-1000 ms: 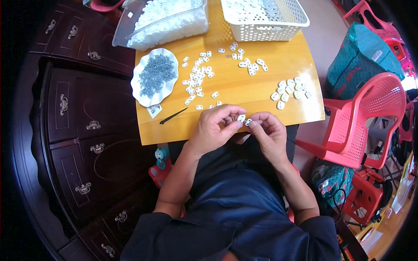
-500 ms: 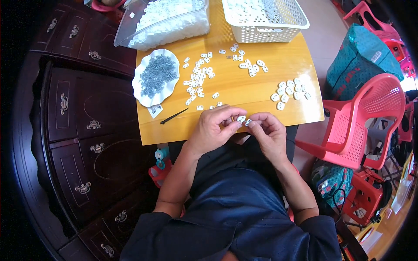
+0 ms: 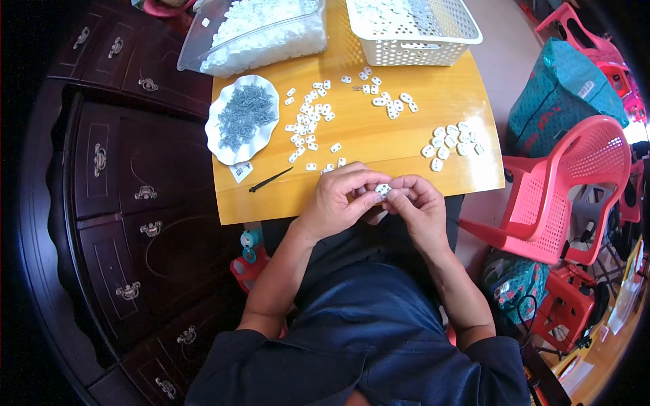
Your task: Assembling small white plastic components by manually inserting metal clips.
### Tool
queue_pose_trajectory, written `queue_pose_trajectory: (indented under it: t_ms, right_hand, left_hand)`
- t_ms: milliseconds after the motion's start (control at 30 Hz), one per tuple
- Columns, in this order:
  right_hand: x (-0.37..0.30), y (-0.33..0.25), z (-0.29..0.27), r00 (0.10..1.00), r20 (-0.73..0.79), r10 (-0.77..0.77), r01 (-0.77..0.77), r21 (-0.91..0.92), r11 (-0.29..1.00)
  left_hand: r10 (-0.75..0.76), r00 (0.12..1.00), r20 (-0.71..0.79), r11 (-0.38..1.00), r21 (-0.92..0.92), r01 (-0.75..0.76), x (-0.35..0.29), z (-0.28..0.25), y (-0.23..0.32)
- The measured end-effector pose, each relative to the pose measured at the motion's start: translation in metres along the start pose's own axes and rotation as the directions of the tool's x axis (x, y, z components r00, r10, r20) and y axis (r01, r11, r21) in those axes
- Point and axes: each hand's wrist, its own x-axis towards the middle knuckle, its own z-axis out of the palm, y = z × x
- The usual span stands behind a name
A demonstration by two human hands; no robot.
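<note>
Close to the table's near edge, both hands meet over small white plastic pieces (image 3: 383,189) with dark holes, now pressed together. My left hand (image 3: 338,203) pinches one between thumb and fingertips. My right hand (image 3: 418,211) pinches the other from the right; the fingertips partly cover both. Just beyond my left hand lie scattered loose white two-hole pieces (image 3: 311,122). A fluted white plate (image 3: 269,132) to the left bears a heap of small grey metal pins (image 3: 245,116). Rounder white pieces (image 3: 437,164) lie grouped at the right.
A clear bin (image 3: 196,51) of white pieces and a perforated white basket (image 3: 416,55) stand at the far edge. A black thin tool (image 3: 271,180) lies near the plate. Dark drawers (image 3: 128,169) flank the left; a pink chair (image 3: 542,203) and teal bag (image 3: 562,95) the right.
The two white pieces, held slightly apart before, are now brought together. My left hand has shifted slightly right; my right hand has stayed about where it was.
</note>
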Motion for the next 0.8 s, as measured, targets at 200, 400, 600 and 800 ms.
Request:
queue_pose_trajectory:
  t_ms: [200, 400, 600, 800]
  right_hand:
    - [0.001, -0.005, -0.001, 0.994, 0.014, 0.106, -0.106, 0.017, 0.994]
    - [0.004, -0.004, -0.008, 0.983, 0.061, 0.174, -0.179, 0.082, 0.98]
    - [0.004, -0.009, -0.002, 0.973, 0.027, 0.229, -0.23, 0.2, 0.952]
    - [0.002, -0.004, -0.008, 0.977, 0.065, 0.202, -0.211, 0.199, 0.957]
  left_hand:
    - [-0.012, 0.999, 0.03, 1.0, 0.019, 0.011, 0.001, -0.001, 0.001]
    - [0.046, 0.998, 0.047, 0.998, 0.051, -0.048, 0.002, 0.003, 0.01]
    - [0.066, 0.998, -0.019, 0.983, 0.174, -0.062, 0.003, 0.015, 0.021]
    - [0.198, 0.977, -0.078, 0.914, 0.374, -0.156, 0.0, 0.027, 0.013]
